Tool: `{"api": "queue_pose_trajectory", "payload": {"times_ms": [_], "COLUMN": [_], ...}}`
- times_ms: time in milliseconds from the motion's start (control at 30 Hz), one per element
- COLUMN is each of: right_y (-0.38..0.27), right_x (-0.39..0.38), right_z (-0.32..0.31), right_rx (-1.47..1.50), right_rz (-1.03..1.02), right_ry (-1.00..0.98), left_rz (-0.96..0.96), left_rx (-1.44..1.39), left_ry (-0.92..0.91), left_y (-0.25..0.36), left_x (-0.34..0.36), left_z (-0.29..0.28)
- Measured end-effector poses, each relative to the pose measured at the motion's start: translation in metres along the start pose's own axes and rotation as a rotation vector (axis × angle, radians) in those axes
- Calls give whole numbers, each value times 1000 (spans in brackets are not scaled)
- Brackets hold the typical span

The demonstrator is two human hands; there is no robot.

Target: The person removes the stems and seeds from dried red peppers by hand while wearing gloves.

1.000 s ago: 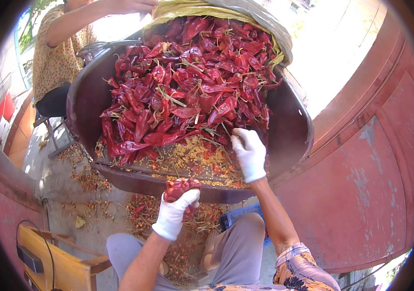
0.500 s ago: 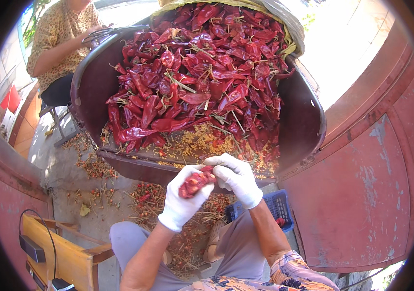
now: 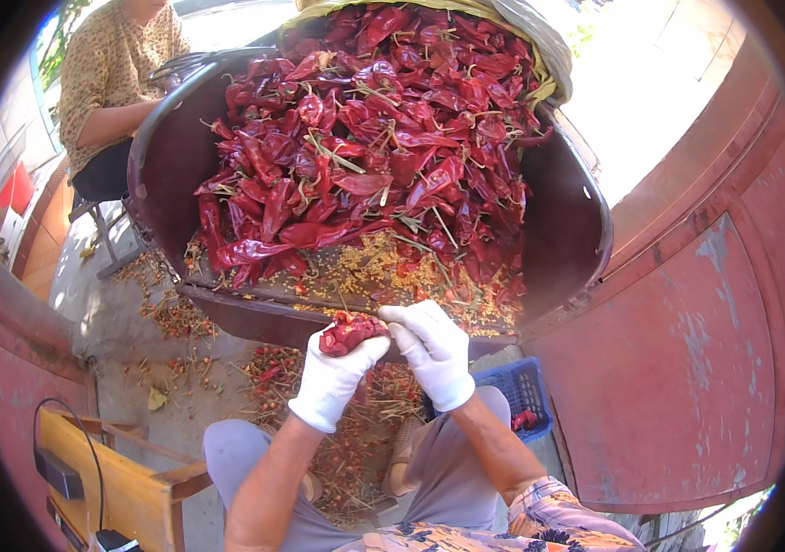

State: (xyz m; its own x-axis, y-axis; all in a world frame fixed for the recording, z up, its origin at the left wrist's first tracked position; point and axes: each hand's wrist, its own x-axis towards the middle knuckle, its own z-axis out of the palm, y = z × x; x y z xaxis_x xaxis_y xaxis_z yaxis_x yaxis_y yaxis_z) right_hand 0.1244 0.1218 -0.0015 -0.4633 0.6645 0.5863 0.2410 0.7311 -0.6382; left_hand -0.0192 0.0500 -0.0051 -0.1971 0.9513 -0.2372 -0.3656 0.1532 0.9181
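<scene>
My left hand, in a white glove, is closed around a small bunch of dried red chilies just in front of the bin's near edge. The cut or broken ends of the bunch seem to face up. My right hand, gloved too, is closed beside the bunch, its thumb and fingertips pinched at the right end. What they pinch is too small to make out. Beyond both hands, a large heap of dried red chilies with stems fills the dark red metal bin. Loose yellow seeds lie at its front.
A blue plastic basket with some red pieces stands right of my knees. Stems and scraps litter the ground between my feet. A wooden stool is at lower left. Another person sits at the far left. Red metal panels flank me.
My left hand has turned and shifted slightly left, bringing the chili bunch up nearer the bin's edge. My right hand has moved slightly down and left. The other person's arm has lowered.
</scene>
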Motion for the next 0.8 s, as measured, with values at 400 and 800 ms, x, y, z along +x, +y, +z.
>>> {"api": "queue_pose_trajectory", "payload": {"times_ms": [400,800], "right_y": [-8,-3], "right_x": [-7,-16], "right_z": [1,1], "right_rx": [800,1680], "right_rz": [815,1067], "right_ry": [-14,-17], "left_rz": [971,1068], "left_rx": [794,758], "left_ry": [226,180], "left_y": [-13,-15], "left_x": [-1,-1], "left_z": [5,4]}}
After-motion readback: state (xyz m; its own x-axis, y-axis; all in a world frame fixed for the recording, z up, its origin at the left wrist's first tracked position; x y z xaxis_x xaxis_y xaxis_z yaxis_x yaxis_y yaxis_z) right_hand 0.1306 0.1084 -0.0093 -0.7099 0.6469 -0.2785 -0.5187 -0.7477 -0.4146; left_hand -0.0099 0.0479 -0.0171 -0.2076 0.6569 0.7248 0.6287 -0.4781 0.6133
